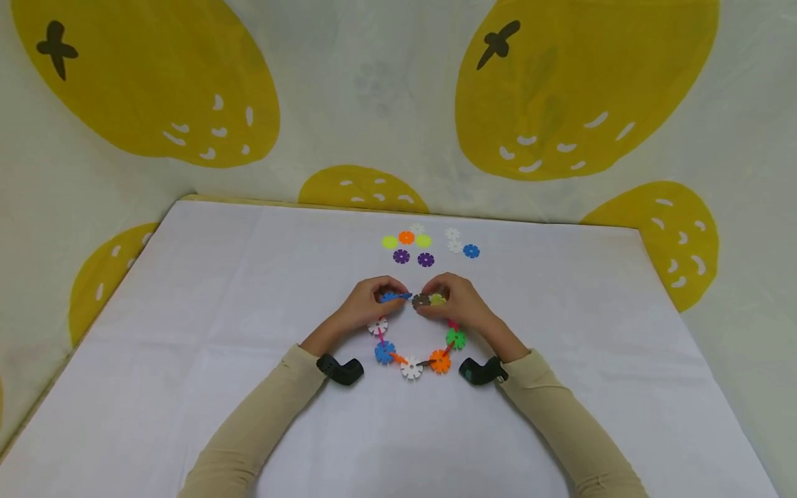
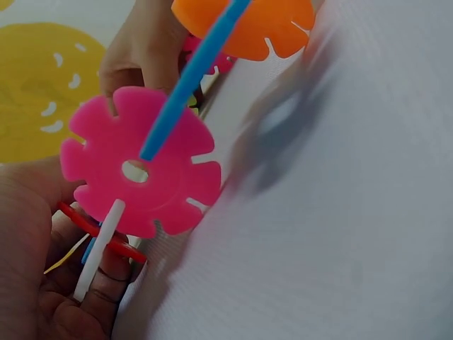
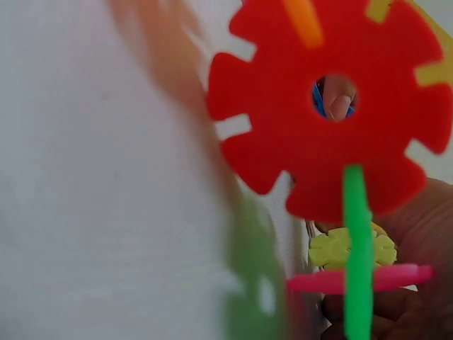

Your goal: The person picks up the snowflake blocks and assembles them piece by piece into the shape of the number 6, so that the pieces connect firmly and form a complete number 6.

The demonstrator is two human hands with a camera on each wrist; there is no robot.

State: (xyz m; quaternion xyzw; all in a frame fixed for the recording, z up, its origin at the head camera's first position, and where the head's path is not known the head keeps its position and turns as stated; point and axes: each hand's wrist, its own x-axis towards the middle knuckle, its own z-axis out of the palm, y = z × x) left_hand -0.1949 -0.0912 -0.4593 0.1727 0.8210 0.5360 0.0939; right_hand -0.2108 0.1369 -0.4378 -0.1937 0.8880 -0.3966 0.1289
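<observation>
Notched plastic discs, slotted edge to edge, form a chain that curves like a loop; its white disc [image 1: 411,368] lies lowest in the head view. My left hand [image 1: 361,304] pinches a blue notched disc [image 1: 389,297] at one end. At the other end my right hand [image 1: 462,304] grips a brown notched disc [image 1: 420,301], joined to a yellow disc [image 1: 438,299]. A small gap separates the two ends. In the left wrist view a pink disc [image 2: 177,184] hides part of the fingers. A red disc [image 3: 269,149] covers much of the right wrist view.
Behind the hands lie several loose discs, among them an orange disc [image 1: 407,237], a purple disc [image 1: 426,259] and a blue loose disc [image 1: 471,251]. A white cloth [image 1: 187,311] covers the table. A wall sheet with yellow fruit prints [image 1: 585,90] hangs at the back.
</observation>
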